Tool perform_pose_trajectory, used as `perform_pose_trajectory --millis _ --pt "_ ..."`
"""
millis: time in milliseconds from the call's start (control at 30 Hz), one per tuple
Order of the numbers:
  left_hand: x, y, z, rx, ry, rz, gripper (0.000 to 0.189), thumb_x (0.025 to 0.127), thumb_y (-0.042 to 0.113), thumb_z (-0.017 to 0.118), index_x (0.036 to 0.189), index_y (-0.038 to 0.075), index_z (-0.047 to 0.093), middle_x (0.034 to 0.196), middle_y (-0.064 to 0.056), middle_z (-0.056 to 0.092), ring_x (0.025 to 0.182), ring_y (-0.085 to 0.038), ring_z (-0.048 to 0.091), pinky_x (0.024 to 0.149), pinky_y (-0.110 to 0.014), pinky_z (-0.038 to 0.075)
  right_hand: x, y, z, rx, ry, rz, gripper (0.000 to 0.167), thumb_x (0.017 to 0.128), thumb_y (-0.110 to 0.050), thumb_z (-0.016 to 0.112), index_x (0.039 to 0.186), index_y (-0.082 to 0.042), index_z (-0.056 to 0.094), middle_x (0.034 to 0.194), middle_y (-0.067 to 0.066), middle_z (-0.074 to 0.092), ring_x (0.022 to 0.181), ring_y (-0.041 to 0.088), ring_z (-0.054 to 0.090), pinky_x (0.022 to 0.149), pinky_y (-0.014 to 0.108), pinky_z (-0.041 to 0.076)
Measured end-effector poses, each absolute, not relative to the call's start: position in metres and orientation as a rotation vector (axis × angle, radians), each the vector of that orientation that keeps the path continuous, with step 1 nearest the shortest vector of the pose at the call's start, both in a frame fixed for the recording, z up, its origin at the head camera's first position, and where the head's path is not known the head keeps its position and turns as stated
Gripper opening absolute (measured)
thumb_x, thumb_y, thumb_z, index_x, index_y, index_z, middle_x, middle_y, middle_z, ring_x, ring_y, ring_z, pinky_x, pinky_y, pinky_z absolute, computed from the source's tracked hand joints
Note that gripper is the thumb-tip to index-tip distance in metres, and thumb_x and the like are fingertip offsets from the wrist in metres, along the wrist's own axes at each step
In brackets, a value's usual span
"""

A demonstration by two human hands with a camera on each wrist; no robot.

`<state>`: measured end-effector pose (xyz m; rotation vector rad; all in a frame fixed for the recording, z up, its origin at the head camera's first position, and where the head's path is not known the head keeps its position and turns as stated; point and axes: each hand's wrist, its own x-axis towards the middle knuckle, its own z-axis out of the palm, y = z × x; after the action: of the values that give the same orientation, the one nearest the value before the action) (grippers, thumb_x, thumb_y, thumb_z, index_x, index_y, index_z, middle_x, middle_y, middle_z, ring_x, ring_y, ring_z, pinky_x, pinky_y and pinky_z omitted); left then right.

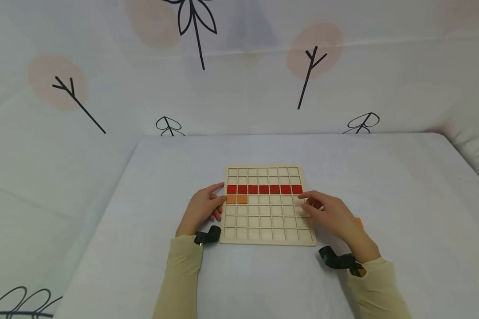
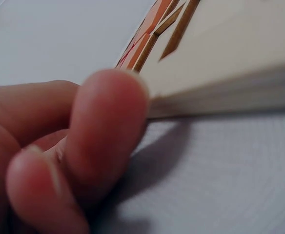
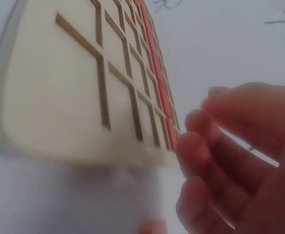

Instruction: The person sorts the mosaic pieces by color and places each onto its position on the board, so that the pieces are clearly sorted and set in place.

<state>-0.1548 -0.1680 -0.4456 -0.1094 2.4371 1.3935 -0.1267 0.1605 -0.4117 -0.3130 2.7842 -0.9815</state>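
A pale wooden grid board (image 1: 263, 221) lies flat in the head view. Several red square tiles (image 1: 264, 189) fill one row across it, and two orange tiles (image 1: 237, 199) sit side by side at the left end of the row below. At the board's left edge is my left hand (image 1: 202, 204), index finger and thumb touching the side; the left wrist view shows a fingertip against the board's edge. My right hand (image 1: 332, 215) hovers over the right edge, thumb and index finger apart with nothing between them. Its other fingers curl loosely.
An orange piece (image 1: 358, 222) lies on the white table (image 1: 263, 283) beside my right wrist, partly hidden by it. Black wrist cameras (image 1: 337, 258) are strapped at both sleeves. A white cloth (image 1: 247, 97) with plant drawings hangs behind the table.
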Motion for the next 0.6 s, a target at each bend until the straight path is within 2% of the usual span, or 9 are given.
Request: perform_pose_trajectory --millis 333,600 --pt "-0.155 -0.167 -0.448 -0.124 2.428 1.393 0.050 0.086 0.029 0.059 0.133 0.027 0.041 0.064 -0.008 0.058 0.048 -0.022 0.059 0.046 -0.030 0.048 -0.126 0.180 -0.412 -0.310 2.844 -0.940 0.026 0.086 -0.024 0.059 0.110 -0.014 0.059 0.089 0.003 0.056 0.079 0.018 0.050 0.061 0.030 0.043" --pt "-0.155 -0.168 -0.448 -0.091 2.448 1.380 0.051 0.087 0.029 0.058 0.134 0.025 0.041 0.064 -0.007 0.059 0.048 -0.021 0.059 0.046 -0.029 0.048 -0.127 0.185 -0.420 -0.367 2.904 -0.853 0.021 0.085 -0.015 0.059 0.105 -0.011 0.062 0.087 0.001 0.054 0.075 0.017 0.048 0.062 0.030 0.041"
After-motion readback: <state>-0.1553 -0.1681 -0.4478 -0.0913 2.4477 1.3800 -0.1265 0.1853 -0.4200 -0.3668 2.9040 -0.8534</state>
